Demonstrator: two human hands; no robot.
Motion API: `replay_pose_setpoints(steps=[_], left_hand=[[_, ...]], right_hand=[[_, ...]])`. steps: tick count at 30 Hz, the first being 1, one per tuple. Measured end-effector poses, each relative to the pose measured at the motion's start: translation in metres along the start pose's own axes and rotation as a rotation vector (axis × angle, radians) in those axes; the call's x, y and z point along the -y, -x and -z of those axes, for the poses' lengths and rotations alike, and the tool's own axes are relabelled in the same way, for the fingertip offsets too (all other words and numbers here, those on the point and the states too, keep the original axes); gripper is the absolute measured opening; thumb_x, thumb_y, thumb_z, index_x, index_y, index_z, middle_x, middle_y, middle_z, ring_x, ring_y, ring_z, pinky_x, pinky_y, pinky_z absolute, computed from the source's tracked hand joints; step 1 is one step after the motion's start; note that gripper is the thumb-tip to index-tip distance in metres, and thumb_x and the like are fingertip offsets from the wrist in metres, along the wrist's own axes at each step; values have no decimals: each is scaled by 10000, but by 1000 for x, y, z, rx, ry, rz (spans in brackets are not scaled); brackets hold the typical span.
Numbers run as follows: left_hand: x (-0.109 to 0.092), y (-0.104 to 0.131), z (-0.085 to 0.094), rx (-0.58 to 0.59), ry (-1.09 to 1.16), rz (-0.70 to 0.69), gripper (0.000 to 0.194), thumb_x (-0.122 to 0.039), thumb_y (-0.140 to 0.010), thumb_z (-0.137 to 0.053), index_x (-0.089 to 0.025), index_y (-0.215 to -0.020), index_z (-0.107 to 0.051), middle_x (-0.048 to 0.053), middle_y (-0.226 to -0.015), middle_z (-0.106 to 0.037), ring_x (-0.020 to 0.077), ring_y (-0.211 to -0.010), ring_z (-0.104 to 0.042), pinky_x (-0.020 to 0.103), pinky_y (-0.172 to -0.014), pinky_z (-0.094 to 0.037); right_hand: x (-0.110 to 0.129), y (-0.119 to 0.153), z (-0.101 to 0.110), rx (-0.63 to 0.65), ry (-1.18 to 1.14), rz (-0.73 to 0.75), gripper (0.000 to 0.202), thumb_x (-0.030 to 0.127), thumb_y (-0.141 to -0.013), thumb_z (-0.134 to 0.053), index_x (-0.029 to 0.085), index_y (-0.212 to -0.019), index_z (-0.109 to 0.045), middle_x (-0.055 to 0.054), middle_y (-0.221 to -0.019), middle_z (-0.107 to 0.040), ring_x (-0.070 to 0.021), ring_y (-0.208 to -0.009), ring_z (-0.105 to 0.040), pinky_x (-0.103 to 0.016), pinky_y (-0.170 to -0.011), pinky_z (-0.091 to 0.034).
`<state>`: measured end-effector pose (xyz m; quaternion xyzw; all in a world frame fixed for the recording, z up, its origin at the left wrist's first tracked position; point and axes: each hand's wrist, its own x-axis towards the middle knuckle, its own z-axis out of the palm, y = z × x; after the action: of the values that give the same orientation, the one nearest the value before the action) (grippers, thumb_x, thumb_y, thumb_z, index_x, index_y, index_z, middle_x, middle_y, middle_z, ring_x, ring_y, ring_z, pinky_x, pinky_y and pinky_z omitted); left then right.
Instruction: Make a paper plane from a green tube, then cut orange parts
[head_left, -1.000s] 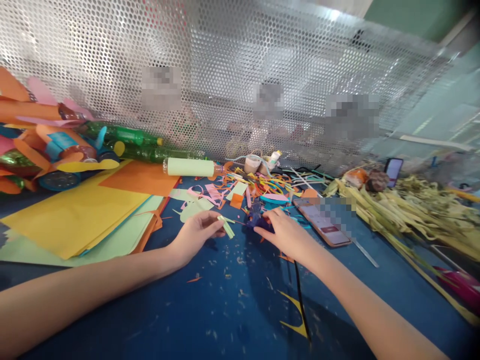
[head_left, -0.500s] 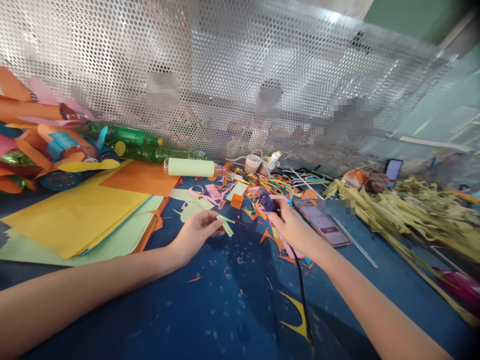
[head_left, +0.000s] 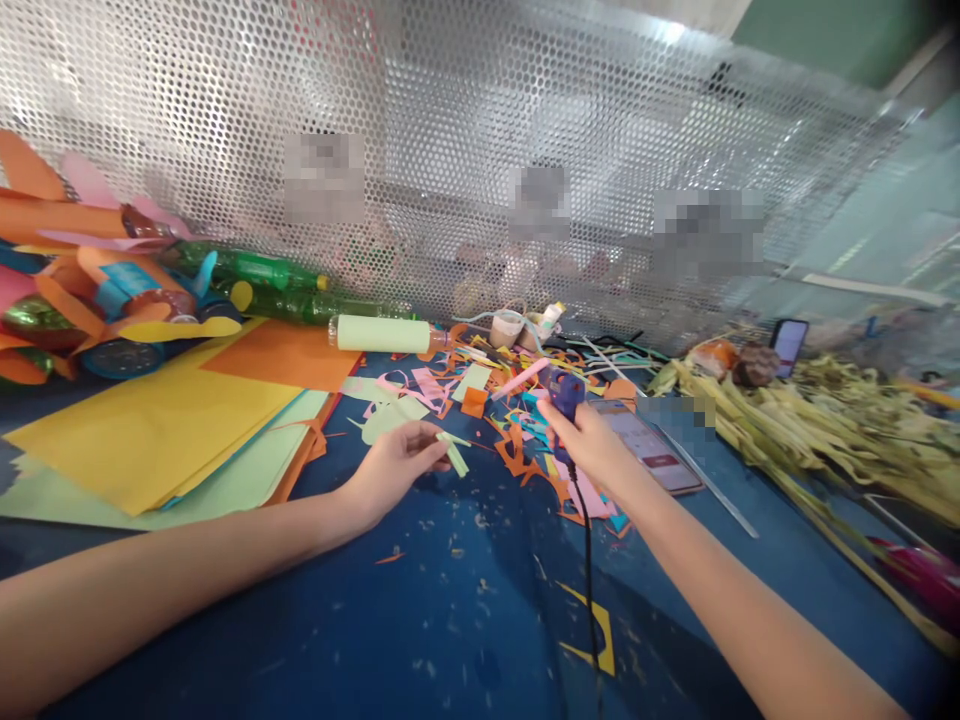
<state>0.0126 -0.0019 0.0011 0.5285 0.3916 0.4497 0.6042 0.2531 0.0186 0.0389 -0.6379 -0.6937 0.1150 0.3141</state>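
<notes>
My left hand [head_left: 401, 465] pinches a small folded strip of pale green paper [head_left: 454, 454] between thumb and fingertips, just above the blue table. To its right, my right hand [head_left: 581, 440] is wrapped round a dark blue glue gun [head_left: 564, 392] with a black cord [head_left: 588, 560] hanging from its bottom. Part of the gun's body is hidden by my fingers. Colourful paper scraps [head_left: 514, 445] lie under and around the gun. Behind my left hand, a clear bottle wrapped in pale green paper [head_left: 382, 334] lies on its side.
Stacked coloured sheets [head_left: 157, 420] and paper-decorated bottles [head_left: 135, 290] lie on the left. At right are a phone [head_left: 652, 450], a clear stick [head_left: 712, 490] and dried husks [head_left: 795, 430]. A perforated metal screen [head_left: 450, 150] stands behind, with people beyond it.
My right hand has shifted slightly right and turned the glue gun more upright, and its cord has swung left. My left hand has barely moved.
</notes>
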Motion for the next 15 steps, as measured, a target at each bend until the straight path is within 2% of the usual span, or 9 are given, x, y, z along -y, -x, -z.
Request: replay_pose_setpoints(steps=[2,4,6,10,13,15], left_hand=[[-1,0,0,-5,-9,4,219,-346,-733,-637,-160,-829,-572,-10,-724,-599,128,-687,-616,300,-754,-510],[-1,0,0,-8,-15,5,218,-344,-732,-639,-161,-831,-574,-11,-724,-602,126,-684,-616,297,-749,-509],[-1,0,0,-6,-18,5,218,-346,-734,-637,-162,-834,-576,-12,-727,-606,125,-684,-618,294,-747,-506],[0,0,1,1,-26,9,212,-343,-741,-631,-162,-837,-576,-12,-729,-607,123,-681,-619,287,-742,-502],[2,-1,1,8,-28,1,201,-333,-749,-623,-161,-839,-572,-12,-729,-601,122,-687,-616,278,-733,-501],[2,-1,1,11,-35,-4,198,-331,-750,-621,-162,-841,-571,-10,-726,-599,124,-687,-615,278,-726,-502]], right_hand=[[-2,0,-2,-62,56,35,282,439,-810,-416,171,-860,-489,-84,-753,-573,-252,-757,-581,-353,-662,-450],[-4,0,-4,-184,137,77,274,414,-795,-449,158,-890,-475,-135,-878,-563,-285,-885,-555,-383,-736,-442],[-4,0,-4,-235,155,89,272,411,-811,-436,158,-906,-467,-147,-908,-554,-287,-907,-546,-390,-751,-442],[-4,0,-4,-158,171,78,236,393,-830,-432,167,-890,-464,-119,-857,-558,-267,-845,-571,-369,-722,-457],[-6,2,-6,-177,316,90,242,327,-818,-463,143,-974,-449,-157,-983,-520,-287,-923,-554,-371,-738,-456],[-10,4,-8,-115,400,94,265,301,-819,-474,139,-1025,-439,-169,-1041,-499,-286,-941,-555,-361,-733,-460]])
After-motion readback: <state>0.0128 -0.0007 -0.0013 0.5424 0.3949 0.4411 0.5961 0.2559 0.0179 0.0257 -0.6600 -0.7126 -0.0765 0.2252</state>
